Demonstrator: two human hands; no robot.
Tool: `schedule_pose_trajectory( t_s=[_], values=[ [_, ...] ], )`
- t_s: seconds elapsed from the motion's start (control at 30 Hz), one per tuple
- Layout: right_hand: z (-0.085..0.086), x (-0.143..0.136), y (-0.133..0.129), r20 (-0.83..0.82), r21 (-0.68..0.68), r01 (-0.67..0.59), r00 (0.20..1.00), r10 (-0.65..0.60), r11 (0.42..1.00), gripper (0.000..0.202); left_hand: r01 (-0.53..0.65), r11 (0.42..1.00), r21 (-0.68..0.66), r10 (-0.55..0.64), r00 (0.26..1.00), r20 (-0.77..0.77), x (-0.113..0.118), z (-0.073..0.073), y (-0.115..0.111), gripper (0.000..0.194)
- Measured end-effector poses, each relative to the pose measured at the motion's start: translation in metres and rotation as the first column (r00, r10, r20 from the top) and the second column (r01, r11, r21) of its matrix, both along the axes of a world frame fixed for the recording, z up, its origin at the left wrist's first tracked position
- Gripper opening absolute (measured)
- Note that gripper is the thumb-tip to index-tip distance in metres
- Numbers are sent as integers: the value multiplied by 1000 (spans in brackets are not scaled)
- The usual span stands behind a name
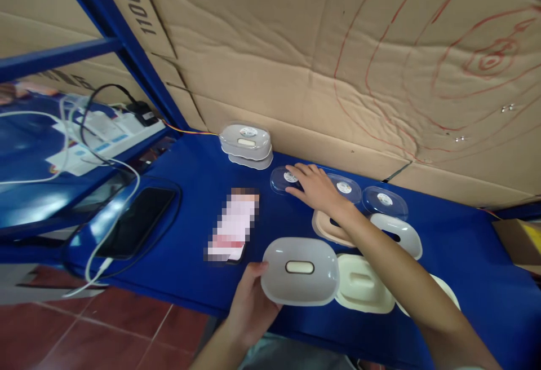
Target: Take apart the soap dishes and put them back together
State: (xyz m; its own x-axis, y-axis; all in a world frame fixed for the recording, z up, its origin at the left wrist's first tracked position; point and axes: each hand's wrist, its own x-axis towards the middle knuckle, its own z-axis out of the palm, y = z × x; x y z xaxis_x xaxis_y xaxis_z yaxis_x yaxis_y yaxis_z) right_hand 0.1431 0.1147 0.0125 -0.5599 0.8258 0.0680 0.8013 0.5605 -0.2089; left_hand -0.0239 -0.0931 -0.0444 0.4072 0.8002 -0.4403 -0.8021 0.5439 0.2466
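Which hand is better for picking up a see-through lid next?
Probably the right hand, since it is at a clear lid, while the left hand holds the gray dish.

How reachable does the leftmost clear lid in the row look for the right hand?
Likely yes: the right hand is spread at the clear lid, and nothing else seems to lie on top or block the way.

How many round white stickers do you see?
4: one atop the stack, one on the lid by the right hand, one each on two clear lids farther right. More may hide in the stack.
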Motion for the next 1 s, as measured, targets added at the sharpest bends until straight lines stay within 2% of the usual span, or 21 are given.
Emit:
schedule_pose_trajectory(
  t_s=[0.1,0.17,0.27,0.33,0.4,0.5,0.57,0.63,0.7,0.8,1.0],
  values=[
    [-9,-7,13,26,-2,-15,1000,16,1000,54,5,1000,21,-5,1000,3,-1,0,0,39],
    [-11,-6,15,37,-13,-26,999,27,1000,62,26,999,37,-27,1000,11,0,1,0,43],
    [-10,-1,13,47,-50,-39,998,41,998,77,46,998,49,-48,998,28,1,3,1,47],
    [-3,4,6,41,-60,-34,999,36,998,74,49,997,52,-51,998,36,1,4,2,48],
    [10,12,-11,-6,-27,-21,1000,21,999,69,58,997,60,-60,997,44,1,5,2,47],
    [36,32,-55,-214,49,-26,976,36,998,66,57,997,61,-60,997,55,0,5,2,40],
    [48,47,-90,-280,8,-45,959,45,999,68,51,997,54,-54,997,62,0,5,2,37],
    [52,57,-122,-303,-22,-54,952,45,998,70,58,997,57,-62,996,69,0,6,2,37],
    [48,61,-146,-313,-14,-69,948,62,997,74,76,995,63,-80,995,66,1,6,2,40],
    [33,57,-166,-294,18,-77,953,79,997,76,92,994,51,-95,994,55,1,4,0,38],
    [12,45,-179,-267,45,-83,959,92,995,75,94,995,34,-96,992,77,0,4,0,43]
  ],
)
